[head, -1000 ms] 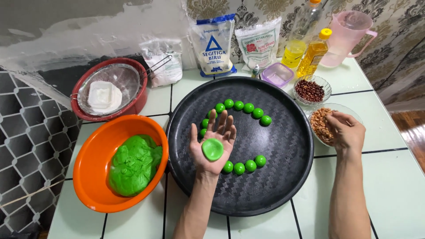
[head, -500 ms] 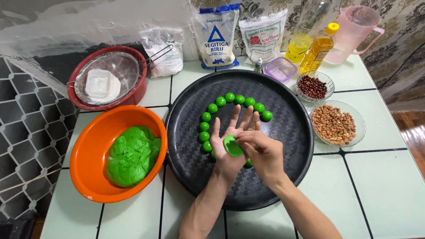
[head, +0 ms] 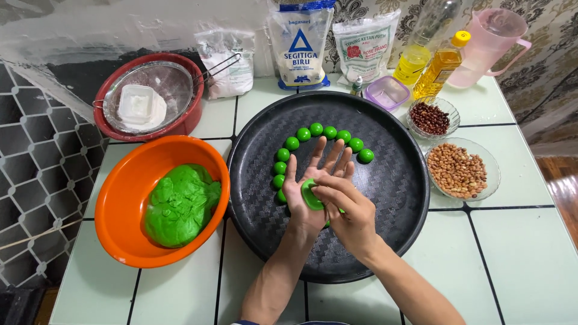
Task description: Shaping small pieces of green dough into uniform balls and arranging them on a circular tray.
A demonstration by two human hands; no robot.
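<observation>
Since the earlier frame: a second ago the right hand was over at the peanut bowl and the left palm lay open with the disc bare; now the right hand has come across and sits on top of that palm.
Dough disc: a flattened round of green dough [head: 311, 195] rests in the left palm, over the middle of the tray, mostly hidden by the right fingers.
Left hand: the left hand [head: 313, 186] is palm up, fingers spread and straight, cradling the disc rather than closing on it.
Right hand: the right hand [head: 349, 213] is bunched, fingertips pressed down onto the disc; whether it holds a peanut beneath them cannot be told.
Step in hand: judging by the pose, filling is being set into the disc, before it is closed up.
Next move calls for: folding the disc's edges over the centre and rolling it round between both palms, gently enough that the soft dough does not tear.
Finished balls: an arc of small green balls [head: 322, 135] lies on the tray just beyond the left fingertips.
Tray: a round black tray [head: 391, 198] bears the balls and sits under both hands.
Dough supply: an orange bowl [head: 120, 241], just left of the tray, holds a large lump of green dough [head: 180, 204].
Fillings: a glass bowl of peanuts [head: 460, 170] and a smaller bowl of red beans [head: 430, 118] stand to the tray's right.
Behind: a red bowl with a sieve [head: 141, 99], flour bags [head: 301, 42], oil bottles [head: 442, 63] and a pink jug [head: 490, 45].
</observation>
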